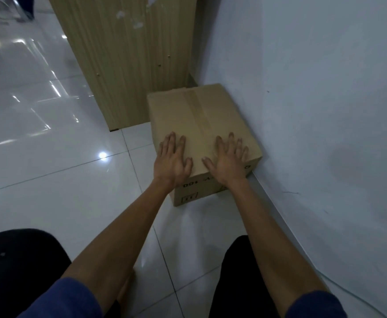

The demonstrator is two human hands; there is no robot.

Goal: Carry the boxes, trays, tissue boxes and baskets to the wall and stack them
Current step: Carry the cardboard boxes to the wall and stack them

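Glossy white floor tiles (50,145), pale wall (325,111) along the right, wood-grain cabinet (123,65) standing at the back. Tucked into that corner, on the floor: a taped cardboard box (199,115), right side against the wall, far end near the cabinet's foot. Carries nothing on top yet apart from two palms. Laid flat on the near part of the box top, left hand (171,157) and right hand (229,157), fingers straight and spread, pressing rather than grasping, curled round nothing. Lies straight ahead of the hands, long axis running away from the body and parallel to the wall, tape seam (197,104) following the same line. Equally near to both hands: left hand by the open, floor-side edge, right hand by the wall-side edge. Looks already parked as the base of the stack, so probably only a last nudge or a plain lift-off of the palms to come. Any push best kept along the long axis, toward the cabinet; sideways shoving from the left likely to jam cardboard against the wall. No trays, tissue boxes or baskets visible from this angle.
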